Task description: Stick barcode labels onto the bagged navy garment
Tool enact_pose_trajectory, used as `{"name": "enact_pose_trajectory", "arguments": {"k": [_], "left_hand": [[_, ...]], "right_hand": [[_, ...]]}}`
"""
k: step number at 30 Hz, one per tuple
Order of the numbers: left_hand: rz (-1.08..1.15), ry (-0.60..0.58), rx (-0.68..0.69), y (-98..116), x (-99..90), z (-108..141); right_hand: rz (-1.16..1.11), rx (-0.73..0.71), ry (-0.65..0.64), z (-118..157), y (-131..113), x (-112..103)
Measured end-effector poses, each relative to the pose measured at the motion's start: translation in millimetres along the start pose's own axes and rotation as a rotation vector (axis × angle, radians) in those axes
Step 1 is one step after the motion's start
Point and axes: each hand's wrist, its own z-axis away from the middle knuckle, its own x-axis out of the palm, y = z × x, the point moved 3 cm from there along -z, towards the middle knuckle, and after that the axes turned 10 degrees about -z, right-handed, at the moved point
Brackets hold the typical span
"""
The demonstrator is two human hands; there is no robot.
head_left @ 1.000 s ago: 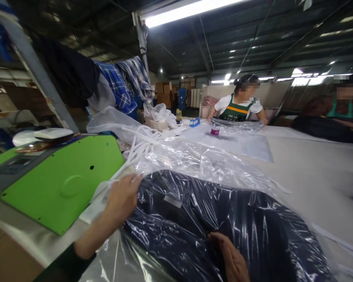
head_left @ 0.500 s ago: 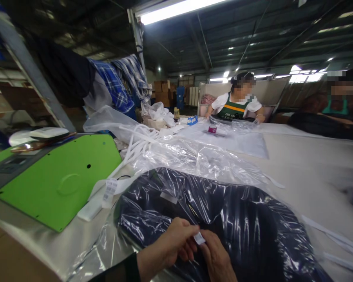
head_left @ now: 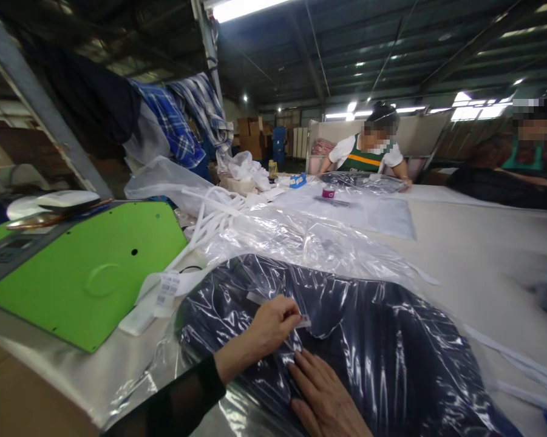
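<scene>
A dark item in a clear plastic bag (head_left: 382,340) lies on the table in front of me. My left hand (head_left: 273,325) is closed in a pinch on a small white sticker label (head_left: 303,321), held at the bag's surface near its middle. Whether the label touches the plastic I cannot tell. Just below, my right hand (head_left: 323,391) lies flat on the bag with its fingers stretched out. A pale patch (head_left: 255,298) shows on the bag beyond my left hand.
At left stands a green machine (head_left: 91,273), with a strip of printed labels (head_left: 167,291) beside it. Clear plastic bags (head_left: 300,233) and white strips (head_left: 209,221) lie behind the dark item. Across the table a person (head_left: 368,145) handles another bagged item; another person sits at far right.
The label has left my right hand's fingers and moved up and away from me in my left hand. My right hand has opened and flattened onto the bag.
</scene>
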Motion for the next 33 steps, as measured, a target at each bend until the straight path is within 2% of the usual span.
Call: {"name": "enact_pose_trajectory", "arguments": {"k": [2,5,10,14,18,22,33], "left_hand": [[-0.035,-0.027,0.082,7,3.7,-12],[-0.054,-0.111,0.142,12,15.2,-32],[-0.029,-0.276,0.126,0,34.2,-55],[-0.007,-0.339,0.113,-8,41.6,-62],[-0.011,-0.366,0.122,-11,44.3,-67],[-0.048,-0.375,0.134,-15,47.6,-73],[-0.208,-0.281,0.147,-16,52.6,-72]], "right_hand": [[-0.032,-0.005,-0.087,0,0,-1],[-0.111,0.021,-0.098,2,0,1],[-0.059,0.025,-0.099,6,0,4],[-0.039,0.013,-0.088,4,-2,2],[0.008,-0.006,-0.076,3,-3,3],[-0.065,0.033,-0.056,6,0,6],[-0.140,0.076,-0.022,11,2,6]]}}
